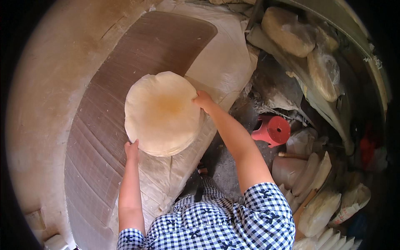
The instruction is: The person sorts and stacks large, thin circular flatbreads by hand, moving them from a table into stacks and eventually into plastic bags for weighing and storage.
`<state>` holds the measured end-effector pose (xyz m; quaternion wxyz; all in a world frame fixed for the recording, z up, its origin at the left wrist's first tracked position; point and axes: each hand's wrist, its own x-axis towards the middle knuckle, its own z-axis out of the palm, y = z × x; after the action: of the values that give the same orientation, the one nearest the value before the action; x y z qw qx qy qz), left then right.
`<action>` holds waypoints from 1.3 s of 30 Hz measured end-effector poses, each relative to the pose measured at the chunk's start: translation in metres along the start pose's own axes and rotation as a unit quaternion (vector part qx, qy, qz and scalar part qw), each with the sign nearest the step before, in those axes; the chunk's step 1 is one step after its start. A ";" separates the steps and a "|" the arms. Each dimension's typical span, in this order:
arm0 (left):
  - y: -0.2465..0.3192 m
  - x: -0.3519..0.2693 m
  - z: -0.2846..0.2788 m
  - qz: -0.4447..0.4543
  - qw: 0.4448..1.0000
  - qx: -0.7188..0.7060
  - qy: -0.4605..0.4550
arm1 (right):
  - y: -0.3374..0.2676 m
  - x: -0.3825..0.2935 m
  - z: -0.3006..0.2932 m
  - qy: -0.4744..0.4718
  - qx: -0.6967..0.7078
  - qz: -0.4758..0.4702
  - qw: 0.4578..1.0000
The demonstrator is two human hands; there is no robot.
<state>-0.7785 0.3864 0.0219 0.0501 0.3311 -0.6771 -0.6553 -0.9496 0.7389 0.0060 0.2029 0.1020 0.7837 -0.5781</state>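
A stack of thin, round, pale sheets (164, 115), yellowish near its middle, is held between my two hands over a brown board. My left hand (132, 151) grips its lower left edge, the thumb on top. On its right edge my right hand (203, 100) has closed, thumb above and fingers mostly hidden underneath. The long brown board (103, 125) runs beneath and to the left of the stack, on pale sheeting (218, 59) that covers the work surface.
A red plastic stool (276, 131) stands on the floor to the right. Filled clear bags (289, 31) lie at the upper right, and several more bags (318, 212) are piled at the lower right. A pale wall or surface (47, 103) curves along the left.
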 end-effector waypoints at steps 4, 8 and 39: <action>0.011 -0.001 0.002 -0.006 1.000 0.000 0.011 | -0.008 0.001 -0.003 -0.020 0.062 0.035 0.997; -0.004 0.008 -0.009 -0.016 0.997 -0.071 0.019 | 0.002 -0.004 -0.005 -0.083 0.210 0.021 0.974; -0.100 -0.027 -0.008 0.088 0.996 -0.016 0.018 | -0.091 -0.111 0.144 -0.106 -0.748 -0.204 0.622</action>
<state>-0.7153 0.4017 -0.0595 0.1249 0.2815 -0.6922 -0.6527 -0.8567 0.5821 0.0974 0.1676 -0.3093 0.9197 0.1743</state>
